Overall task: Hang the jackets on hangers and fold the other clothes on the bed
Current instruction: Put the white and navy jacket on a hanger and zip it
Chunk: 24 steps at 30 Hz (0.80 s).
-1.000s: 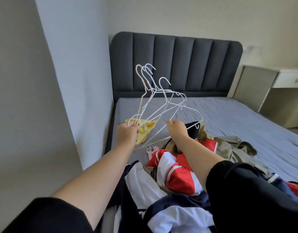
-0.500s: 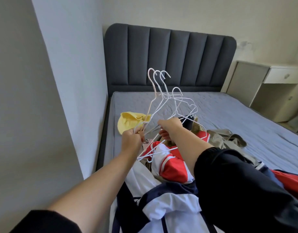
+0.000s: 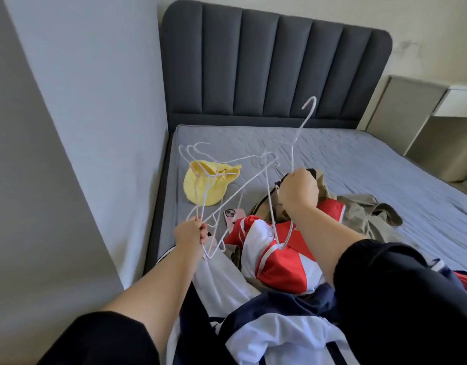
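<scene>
Work stands at the hanging step, I judge: my left hand [image 3: 191,231] grips the bunch of hangers [image 3: 206,177] at centre left of the frame, my right hand [image 3: 299,189] grips a single hanger [image 3: 292,159] at centre, and next its shoulders must slip into the red-and-white jacket [image 3: 277,262] heaped on the bed [image 3: 372,167] below.

Left hand [image 3: 191,233], right hand [image 3: 299,189], both clenched.

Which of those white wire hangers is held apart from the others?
The white wire hanger gripped by the right hand: it stands alone, hook pointing up. The other hangers are bunched in the left hand, hooks pointing left.
</scene>
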Available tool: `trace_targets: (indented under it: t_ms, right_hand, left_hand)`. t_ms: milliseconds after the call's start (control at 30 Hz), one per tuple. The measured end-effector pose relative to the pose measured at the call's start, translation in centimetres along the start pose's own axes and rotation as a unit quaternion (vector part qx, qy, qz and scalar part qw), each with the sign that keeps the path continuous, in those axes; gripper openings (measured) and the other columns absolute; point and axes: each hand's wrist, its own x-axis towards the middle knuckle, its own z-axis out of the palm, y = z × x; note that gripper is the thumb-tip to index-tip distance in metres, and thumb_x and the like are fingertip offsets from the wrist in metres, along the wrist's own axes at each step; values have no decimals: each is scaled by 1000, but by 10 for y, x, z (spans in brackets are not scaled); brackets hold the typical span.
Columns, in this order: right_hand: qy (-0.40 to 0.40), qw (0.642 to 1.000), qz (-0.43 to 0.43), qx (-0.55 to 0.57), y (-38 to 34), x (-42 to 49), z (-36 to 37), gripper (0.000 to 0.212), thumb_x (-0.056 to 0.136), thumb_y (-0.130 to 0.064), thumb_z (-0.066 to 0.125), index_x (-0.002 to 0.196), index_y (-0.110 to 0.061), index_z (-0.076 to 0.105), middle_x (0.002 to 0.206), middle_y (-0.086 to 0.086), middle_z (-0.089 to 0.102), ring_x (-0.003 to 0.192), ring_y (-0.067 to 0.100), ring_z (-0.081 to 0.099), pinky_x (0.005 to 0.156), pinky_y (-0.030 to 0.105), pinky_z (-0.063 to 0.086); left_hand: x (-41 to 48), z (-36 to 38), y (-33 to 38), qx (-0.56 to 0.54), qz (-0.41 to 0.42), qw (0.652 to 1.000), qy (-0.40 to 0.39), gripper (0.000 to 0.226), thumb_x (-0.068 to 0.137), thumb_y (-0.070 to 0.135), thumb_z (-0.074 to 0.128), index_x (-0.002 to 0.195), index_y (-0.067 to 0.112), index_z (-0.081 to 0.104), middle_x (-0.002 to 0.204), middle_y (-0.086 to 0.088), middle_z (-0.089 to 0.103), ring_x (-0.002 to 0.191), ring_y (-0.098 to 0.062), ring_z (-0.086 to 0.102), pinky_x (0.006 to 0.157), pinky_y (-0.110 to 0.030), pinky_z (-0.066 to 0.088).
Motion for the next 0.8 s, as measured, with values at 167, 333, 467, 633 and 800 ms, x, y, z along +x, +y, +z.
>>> trace_targets:
  t_ms: [167, 333, 467, 633, 800]
  right_hand:
    - [43, 993, -80, -69, 16, -2, 25, 21, 98, -14, 35, 93, -5, 53, 81, 6, 57, 77, 30, 54, 55, 28, 29]
    - [21, 990, -116, -76, 22, -14, 38, 21, 97, -15, 33, 88, -8, 51, 78, 6, 55, 72, 26, 51, 58, 30, 32]
    - [21, 992, -94, -75, 34, -21, 36, 21, 97, -17, 34, 87, -9, 50, 79, 5, 53, 73, 25, 49, 61, 31, 32]
    - [37, 998, -41, -16, 38, -16, 7, 22, 96, -14, 39, 95, -4, 59, 92, 10, 60, 88, 30, 55, 70, 32, 39]
    - [108, 993, -36, 0, 37, -19, -23, 19, 99, -12, 34, 98, -6, 52, 93, 9, 56, 84, 27, 48, 70, 31, 31]
  left_hand:
    - [31, 1, 8, -128, -17, 990, -53, 34, 104, 6, 24, 73, 8, 39, 38, 3, 47, 25, -2, 38, 27, -13, 26]
    - [49, 4, 19, 219, 43, 974, 45, 36, 97, 15, 51, 131, 8, 44, 120, -19, 55, 97, -16, 66, 78, -33, 52]
    - [43, -11, 5, 252, 16, 967, -15, 88, 93, 14, 59, 153, 19, -6, 159, -8, 10, 142, -28, 23, 112, -44, 25]
    - [29, -15, -24, 396, 27, 914, -82, 67, 91, 6, 56, 149, 18, 24, 145, -9, 36, 123, -21, 44, 97, -32, 36]
    - [-1, 4, -44, 584, 63, 791, -171, 38, 89, 9, 53, 127, 12, 54, 129, -13, 51, 118, -32, 51, 103, -38, 40]
